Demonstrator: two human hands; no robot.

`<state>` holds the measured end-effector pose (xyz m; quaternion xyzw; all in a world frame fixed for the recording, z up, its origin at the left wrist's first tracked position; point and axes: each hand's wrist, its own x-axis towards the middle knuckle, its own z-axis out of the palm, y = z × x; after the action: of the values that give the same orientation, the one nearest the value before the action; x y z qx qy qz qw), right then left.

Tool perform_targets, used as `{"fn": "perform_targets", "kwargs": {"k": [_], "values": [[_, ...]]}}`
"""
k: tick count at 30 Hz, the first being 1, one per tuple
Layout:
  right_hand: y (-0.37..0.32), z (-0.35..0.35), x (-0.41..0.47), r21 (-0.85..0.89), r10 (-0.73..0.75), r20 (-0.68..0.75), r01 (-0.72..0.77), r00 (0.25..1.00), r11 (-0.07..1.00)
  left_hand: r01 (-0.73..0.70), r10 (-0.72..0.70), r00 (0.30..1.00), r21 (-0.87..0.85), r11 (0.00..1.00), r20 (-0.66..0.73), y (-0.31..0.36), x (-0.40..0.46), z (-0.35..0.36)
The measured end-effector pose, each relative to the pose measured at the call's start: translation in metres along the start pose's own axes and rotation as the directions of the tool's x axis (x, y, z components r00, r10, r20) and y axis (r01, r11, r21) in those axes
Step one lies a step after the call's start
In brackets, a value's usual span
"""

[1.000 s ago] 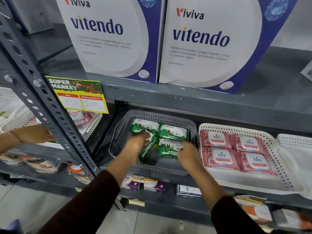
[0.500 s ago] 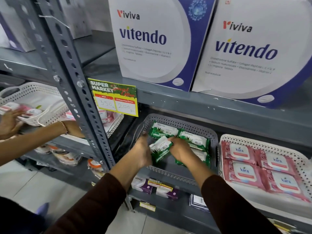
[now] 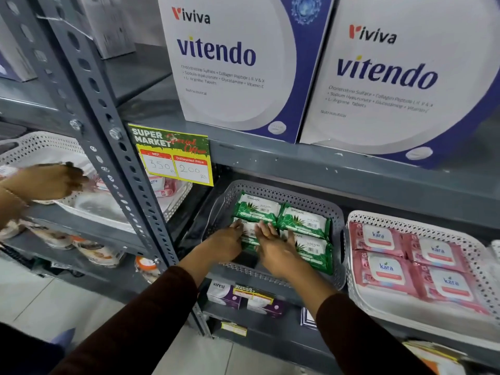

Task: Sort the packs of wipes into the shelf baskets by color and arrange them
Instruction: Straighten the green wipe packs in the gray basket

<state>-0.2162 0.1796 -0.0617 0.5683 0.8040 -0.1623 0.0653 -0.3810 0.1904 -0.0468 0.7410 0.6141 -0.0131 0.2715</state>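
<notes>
Since half a second ago, the tilted green pack (image 3: 247,231) has come down flat in the front-left spot of the grey basket (image 3: 335,220), and both hands have flattened over it.

Head view: my left hand (image 3: 226,243) lies with fingers narrow and straight on that pack's left part, holding nothing that I can see; my right hand (image 3: 273,249) rests spread wide across its right end. Three more green packs (image 3: 304,221) fill the other spots, so the four form a two-by-two block. Each pack's long axis runs left to right along the shelf (image 3: 351,169), label up. Pink packs (image 3: 378,240) lie likewise in the white basket (image 3: 359,217) beside.
</notes>
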Motion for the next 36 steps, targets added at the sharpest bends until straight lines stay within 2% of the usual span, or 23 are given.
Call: {"fn": "perform_targets", "kwargs": {"k": [3,6,11,14,18,21,26,32,36], "values": [[0.003,0.004,0.004,-0.054,0.011,-0.011,-0.011,1.0,0.999,-0.015,0.014,1.0,0.029,0.999,0.009,-0.008,0.009,-0.002],[0.004,0.006,0.002,-0.138,-0.002,-0.027,-0.002,1.0,0.99,0.031,-0.03,0.998,0.026,0.999,-0.054,-0.013,0.016,-0.001],[0.007,0.005,0.002,-0.175,-0.019,0.011,0.021,1.0,0.984,0.064,-0.062,0.995,0.022,0.998,-0.08,-0.024,0.029,0.008],[0.011,0.004,-0.005,-0.053,-0.029,0.013,0.03,0.999,0.998,0.026,-0.017,0.996,0.102,0.994,-0.087,-0.019,0.03,0.009],[0.043,0.009,-0.033,0.068,0.134,-0.076,-0.129,0.988,0.989,-0.059,0.069,0.993,0.106,0.993,-0.099,-0.004,0.023,0.014],[0.067,0.009,-0.042,0.108,0.195,-0.057,-0.188,0.979,0.976,-0.065,0.072,0.995,0.092,0.994,-0.072,0.008,0.025,0.013],[0.058,0.01,-0.031,0.121,0.23,-0.165,-0.212,0.959,0.97,-0.05,0.059,0.996,0.129,0.99,-0.066,0.018,0.032,0.011],[0.053,0.01,-0.028,0.139,0.245,-0.142,-0.226,0.959,0.964,-0.08,0.076,0.994,-0.053,0.995,-0.074,0.012,0.033,0.012],[0.055,0.011,-0.027,0.163,0.242,-0.135,-0.219,0.961,0.962,-0.09,0.09,0.994,0.002,0.996,-0.07,0.013,0.033,0.014]]}}
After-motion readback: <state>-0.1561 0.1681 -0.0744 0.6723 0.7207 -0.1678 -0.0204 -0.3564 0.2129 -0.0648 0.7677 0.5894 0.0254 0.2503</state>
